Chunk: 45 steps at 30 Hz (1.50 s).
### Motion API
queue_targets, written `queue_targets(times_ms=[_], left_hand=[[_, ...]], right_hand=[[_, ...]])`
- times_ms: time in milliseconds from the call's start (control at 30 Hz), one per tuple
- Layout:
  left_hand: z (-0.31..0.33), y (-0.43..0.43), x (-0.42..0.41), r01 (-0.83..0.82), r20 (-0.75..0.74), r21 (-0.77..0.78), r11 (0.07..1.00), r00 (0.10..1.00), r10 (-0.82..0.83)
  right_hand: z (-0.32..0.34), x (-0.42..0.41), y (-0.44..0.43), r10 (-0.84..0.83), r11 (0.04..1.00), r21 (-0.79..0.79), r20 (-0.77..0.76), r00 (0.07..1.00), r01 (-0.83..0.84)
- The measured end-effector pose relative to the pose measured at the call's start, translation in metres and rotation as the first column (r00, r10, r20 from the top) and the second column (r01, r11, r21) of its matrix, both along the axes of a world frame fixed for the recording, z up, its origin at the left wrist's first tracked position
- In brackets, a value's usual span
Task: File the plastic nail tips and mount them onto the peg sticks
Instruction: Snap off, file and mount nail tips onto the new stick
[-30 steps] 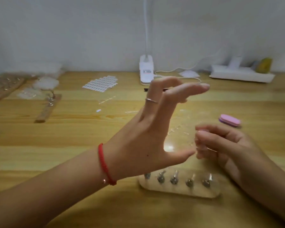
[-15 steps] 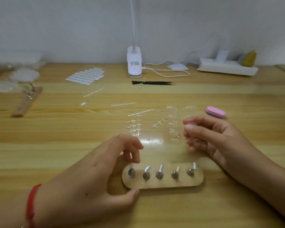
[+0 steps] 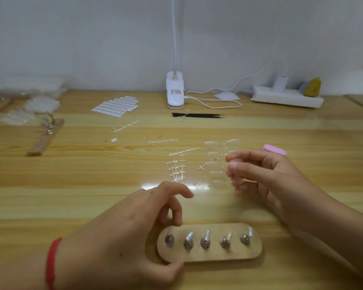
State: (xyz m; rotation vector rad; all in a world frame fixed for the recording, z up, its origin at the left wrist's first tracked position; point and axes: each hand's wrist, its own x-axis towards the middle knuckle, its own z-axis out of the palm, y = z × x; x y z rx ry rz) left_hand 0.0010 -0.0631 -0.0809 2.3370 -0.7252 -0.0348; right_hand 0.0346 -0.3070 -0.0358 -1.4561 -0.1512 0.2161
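Left hand (image 3: pixel 130 237) is down now. A second ago it was up in the air with the fingers spread; half a second ago it landed on the wooden base (image 3: pixel 218 255), and it has barely shifted since. Its thumb (image 3: pixel 172 268) presses the base's near edge, and the curled middle finger comes down at the far edge, so it grips the left end. That fingertip is just beyond the leftmost of the five peg sticks (image 3: pixel 205 239); whether it touches, I cannot tell. The index finger pokes forward, loosely bent. Right hand (image 3: pixel 268 181) has hardly changed: raised off the table beyond the base, fingers curled into a narrow pinch. Something clear blurs at the fingertips, but I cannot tell what. The clear nail tips (image 3: pixel 215 164) on their strip lie just left of those fingertips, the pink nail file (image 3: pixel 275 149) just behind the knuckles.
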Motion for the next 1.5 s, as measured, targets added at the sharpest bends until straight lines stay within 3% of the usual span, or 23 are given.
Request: queue_targets(times_ms=[33,100,200,267,400,567,867,1033,1267,1500], left_hand=[[0.013,-0.004,-0.001,-0.019,0.005,-0.053,0.998,1.0,0.02],[0.027,-0.001,-0.016,0.087,0.012,0.014,0.996,0.996,-0.088],[0.025,-0.002,-0.008,0.072,0.086,0.014,0.997,0.994,-0.073],[0.026,0.001,0.0,0.057,0.072,-0.093,0.994,0.996,-0.05],[0.045,-0.006,0.027,-0.254,-0.211,-0.49,0.834,0.963,0.169],[0.049,-0.036,0.046,-0.391,-0.375,-0.6,0.698,0.908,0.186],[0.036,-0.04,0.048,-0.376,-0.413,-0.631,0.678,0.903,0.117],[0.032,-0.036,0.05,-0.338,-0.407,-0.61,0.717,0.91,0.082],[0.033,-0.035,0.05,-0.259,-0.373,-0.628,0.734,0.928,0.008],[0.031,-0.035,0.05,-0.222,-0.365,-0.599,0.769,0.931,-0.015]], right_hand=[[0.0,0.001,0.001,0.006,1.0,-0.004,0.0,1.0,-0.006],[-0.001,0.004,0.005,0.013,1.0,-0.004,-0.006,1.0,-0.013],[-0.003,0.008,0.011,0.019,1.0,0.007,-0.016,1.0,-0.019],[-0.004,0.011,0.013,0.037,0.999,0.01,-0.009,0.999,-0.037],[-0.005,0.014,0.018,0.088,0.995,0.037,0.001,0.996,-0.088],[-0.009,0.009,0.019,0.1,0.994,0.03,0.039,0.994,-0.101],[-0.014,0.015,0.024,-0.004,0.999,0.035,0.031,1.0,0.003],[-0.017,0.018,0.022,-0.041,0.996,0.084,0.029,0.999,0.039],[-0.017,0.021,0.016,0.108,0.988,0.107,0.012,0.994,-0.109],[-0.019,0.021,0.013,0.231,0.973,-0.032,0.067,0.971,-0.229]])
